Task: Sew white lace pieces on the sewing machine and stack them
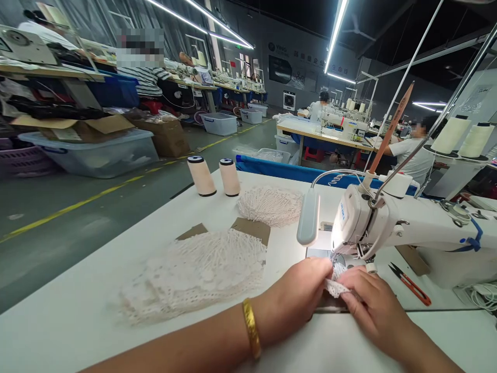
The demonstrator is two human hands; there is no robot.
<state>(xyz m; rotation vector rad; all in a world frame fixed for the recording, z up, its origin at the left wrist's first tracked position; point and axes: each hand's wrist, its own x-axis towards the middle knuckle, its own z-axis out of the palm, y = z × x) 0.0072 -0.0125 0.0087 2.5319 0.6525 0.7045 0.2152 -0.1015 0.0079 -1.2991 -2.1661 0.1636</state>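
Both my hands are at the needle area of a white sewing machine (351, 217). A narrow piece of white lace (336, 288) runs between them, partly under the presser foot. My left hand (305, 285), below a gold bangle, is closed on the lace's left side; its fingertips are partly hidden. Thumb and fingers of my right hand (373, 300) pinch the lace from the right. Left of the hands, a large heap of white lace (202, 274) lies over brown card on the white table (283, 336). A smaller lace bundle (269, 205) sits behind it.
Two cream thread cones (202, 176) stand at the table's back edge. Orange-handled thread snips (410, 285) lie right of my right hand. A lamp (308, 217) hangs beside the machine head. Across the aisle are storage boxes (93, 150) and people at other machines.
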